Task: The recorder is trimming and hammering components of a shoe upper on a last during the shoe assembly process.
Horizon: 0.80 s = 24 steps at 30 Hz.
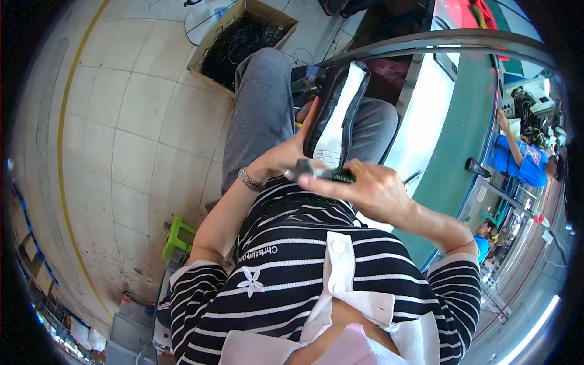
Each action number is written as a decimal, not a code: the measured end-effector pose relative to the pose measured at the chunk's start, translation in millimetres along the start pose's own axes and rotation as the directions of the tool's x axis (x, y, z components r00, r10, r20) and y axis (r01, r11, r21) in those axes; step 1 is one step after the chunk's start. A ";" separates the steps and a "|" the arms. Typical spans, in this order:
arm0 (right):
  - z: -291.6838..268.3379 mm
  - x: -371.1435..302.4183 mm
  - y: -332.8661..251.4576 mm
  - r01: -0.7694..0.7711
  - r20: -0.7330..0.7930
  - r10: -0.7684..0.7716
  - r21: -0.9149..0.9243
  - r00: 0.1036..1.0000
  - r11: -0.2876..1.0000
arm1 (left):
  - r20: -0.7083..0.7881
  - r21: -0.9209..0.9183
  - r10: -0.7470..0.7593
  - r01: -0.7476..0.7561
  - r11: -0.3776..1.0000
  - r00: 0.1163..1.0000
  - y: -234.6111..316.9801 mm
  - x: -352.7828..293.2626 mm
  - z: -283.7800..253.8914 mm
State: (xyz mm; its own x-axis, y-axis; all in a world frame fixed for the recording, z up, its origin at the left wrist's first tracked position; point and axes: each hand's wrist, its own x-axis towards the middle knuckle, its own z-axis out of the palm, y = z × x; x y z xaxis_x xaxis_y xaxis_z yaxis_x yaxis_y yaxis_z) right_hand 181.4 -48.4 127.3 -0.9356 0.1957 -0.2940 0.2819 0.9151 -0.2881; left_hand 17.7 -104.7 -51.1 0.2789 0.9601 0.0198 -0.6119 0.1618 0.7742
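shoe (339,115), glossy black with a long white sole, lies above grey-trousered thighs (264,97), long axis pointing away from the striped shirt (316,267) — left hand (292,148) gripping its left side, right hand (380,191) just beside its near end, closed round a small black-and-grey metal tool (328,173).

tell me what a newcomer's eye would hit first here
Likely the long black-and-white shoe-like piece in the left hand, upper centre. Just below it, the right hand grips a blurred dark tool. A brown cardboard box of tangled black strands sits upper left.
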 end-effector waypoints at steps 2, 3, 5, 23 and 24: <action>11.6 0.2 5.6 0.008 -0.227 -0.005 0.015 0.974 1.000 | -0.043 0.229 -0.002 0.012 0.973 0.999 3.6 -0.3 3.1; 13.5 2.6 11.7 -0.184 -0.042 0.183 -0.004 0.982 0.983 | -0.058 0.186 -0.124 0.132 0.974 0.991 5.5 -2.1 7.4; 12.9 6.6 22.2 -0.343 0.130 0.342 -0.014 0.930 0.939 | -0.021 0.050 -0.417 0.417 0.907 0.909 17.6 0.6 11.4; 5.8 8.0 53.5 -0.255 0.077 0.247 0.132 0.966 0.958 | -0.026 0.045 -0.535 0.536 0.843 0.844 20.9 0.7 6.2; -2.9 11.1 54.2 -0.258 0.066 0.251 0.134 0.966 0.957 | -0.025 0.057 -0.537 0.538 0.841 0.843 21.9 2.4 5.8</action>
State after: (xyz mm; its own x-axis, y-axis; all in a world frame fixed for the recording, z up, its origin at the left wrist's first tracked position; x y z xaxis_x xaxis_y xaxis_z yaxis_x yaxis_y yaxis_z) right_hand 185.7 4.4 111.1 -0.8186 0.3952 -0.4168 0.5396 0.7778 -0.3222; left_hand 9.2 -100.2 -30.4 0.5454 0.7281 -0.4151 -0.3226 0.6395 0.6978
